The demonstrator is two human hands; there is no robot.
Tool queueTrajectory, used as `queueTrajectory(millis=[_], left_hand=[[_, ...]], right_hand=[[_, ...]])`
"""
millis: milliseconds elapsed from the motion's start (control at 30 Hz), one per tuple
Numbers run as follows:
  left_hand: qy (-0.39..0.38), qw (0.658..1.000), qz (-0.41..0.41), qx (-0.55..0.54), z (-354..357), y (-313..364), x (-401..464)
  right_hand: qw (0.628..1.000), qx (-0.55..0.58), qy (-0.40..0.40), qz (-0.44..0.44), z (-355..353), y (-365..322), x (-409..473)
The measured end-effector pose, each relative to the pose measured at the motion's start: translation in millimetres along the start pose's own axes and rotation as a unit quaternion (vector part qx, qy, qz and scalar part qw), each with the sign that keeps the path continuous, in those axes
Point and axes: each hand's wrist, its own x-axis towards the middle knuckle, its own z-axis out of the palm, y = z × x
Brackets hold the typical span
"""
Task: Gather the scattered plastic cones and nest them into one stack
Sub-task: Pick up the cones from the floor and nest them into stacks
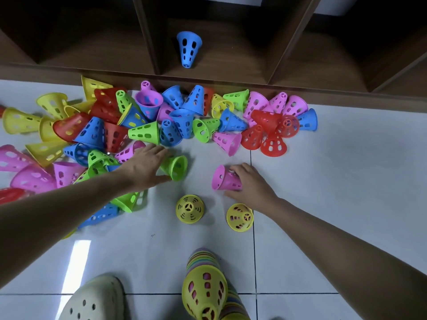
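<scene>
The pink cone (225, 179) lies on its side on the floor (323, 181), its long axis running roughly 9 to 3 o'clock: wide mouth toward 9, narrow tip toward 3, tucked under the right hand (250, 183). That hand comes in from 4 o'clock and its fingers curl over the cone's narrow end with the thumb low along the near wall, so it grips the cone; the hand is narrow, closed to the cone's width.

The left hand (144, 166) reaches in from 8 o'clock and is spread fairly wide, fingers nearly straight, over the narrow end of a green cone (176, 167). That cone also lies on its side, mouth facing 3 o'clock, tip under the palm. The fingers touch or nearly touch it; whether they have closed round it I cannot tell, and they look more laid on than gripping.

The nested stack (208, 285) stands at 6 o'clock from both hands, close to the person's body, a yellow cone outermost, next to a pale shoe (92, 301). It sits nearer the right arm's line, so the pink cone probably goes there first, turned mouth-down on the way.

Two yellow cones (190, 209) stand mouth-down between hands and stack. The main heap (161, 116) lies at 12 o'clock along the wooden shelf (231, 75), where one blue cone (189, 49) rests apart.
</scene>
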Motion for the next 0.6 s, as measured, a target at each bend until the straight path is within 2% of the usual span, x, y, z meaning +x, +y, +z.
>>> queueTrajectory(millis=[100,233,433,600], left_hand=[[0.031,0.999,0.001,-0.025,7.7,6.7,-0.9],[0.008,0.999,-0.009,-0.031,12.6,15.7,-10.7],[0.045,0.985,-0.013,-0.167,-0.4,30.0,-37.2],[0.107,0.959,0.009,-0.264,-30.2,44.3,-54.8]], right_hand=[[1.0,-0.013,0.005,-0.012,-1.9,3.5,1.1],[1.0,0.01,-0.009,0.006,-10.3,11.7,-8.4],[0.986,0.158,0.003,0.054,-28.0,20.3,-46.8],[0.977,0.195,0.053,0.063,-42.0,11.6,-81.5]])
